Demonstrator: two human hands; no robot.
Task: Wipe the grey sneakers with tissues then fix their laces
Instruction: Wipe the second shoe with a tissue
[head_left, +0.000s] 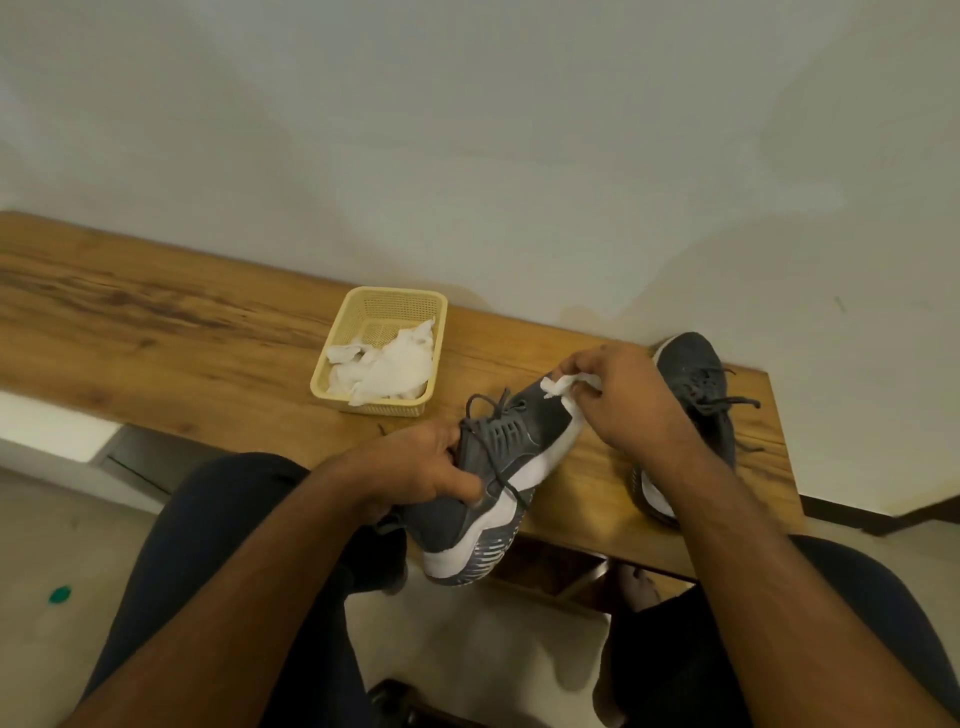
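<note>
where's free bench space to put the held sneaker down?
Widest bare patch: the bench left of the yellow basket. A narrower strip lies between the basket and the second sneaker. The right end is crowded: the held sneaker, the right hand with its tissue and the left hand.

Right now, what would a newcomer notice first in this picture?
Probably the grey sneaker held up in the middle: the left hand grips it while the right hand presses a tissue to its toe. Behind it, a yellow basket of tissues stands on the wooden bench.
</note>
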